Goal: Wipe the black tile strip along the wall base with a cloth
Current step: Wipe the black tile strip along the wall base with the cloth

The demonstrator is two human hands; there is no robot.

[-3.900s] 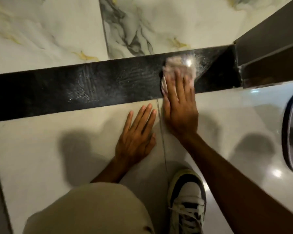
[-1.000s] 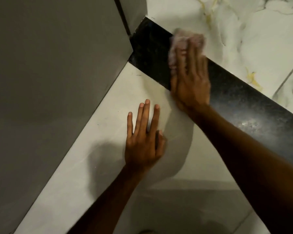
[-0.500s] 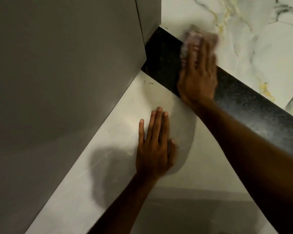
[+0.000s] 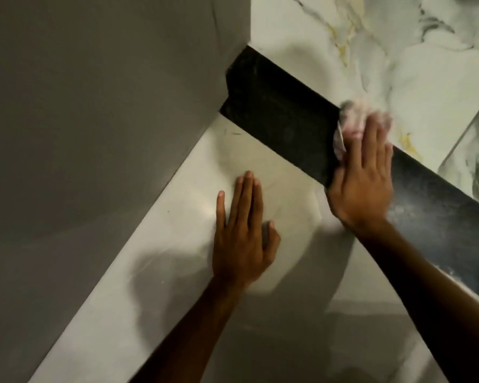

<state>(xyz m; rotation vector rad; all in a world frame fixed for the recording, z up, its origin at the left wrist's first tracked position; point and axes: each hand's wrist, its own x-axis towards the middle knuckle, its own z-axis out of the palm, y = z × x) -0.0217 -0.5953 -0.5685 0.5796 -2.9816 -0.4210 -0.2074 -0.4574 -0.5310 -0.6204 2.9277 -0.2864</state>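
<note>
The black tile strip (image 4: 282, 120) runs diagonally from the corner at upper middle down to the right edge, below the marble wall. My right hand (image 4: 362, 183) lies flat on the strip and presses a crumpled pale pinkish cloth (image 4: 351, 120) against it; the cloth sticks out beyond my fingertips and is blurred. My left hand (image 4: 244, 239) rests flat on the white floor tile (image 4: 177, 244), fingers together, holding nothing. Whitish smears show on the strip to the right of my right hand.
A plain grey panel (image 4: 94, 120) fills the left side and meets the strip at the corner. White marble wall tiles (image 4: 398, 51) with grey and gold veins rise above the strip. Shadows of my arms fall on the floor.
My right hand has slid the cloth to the right along the strip, away from the corner by the grey panel. My left hand stays flat on the floor.
</note>
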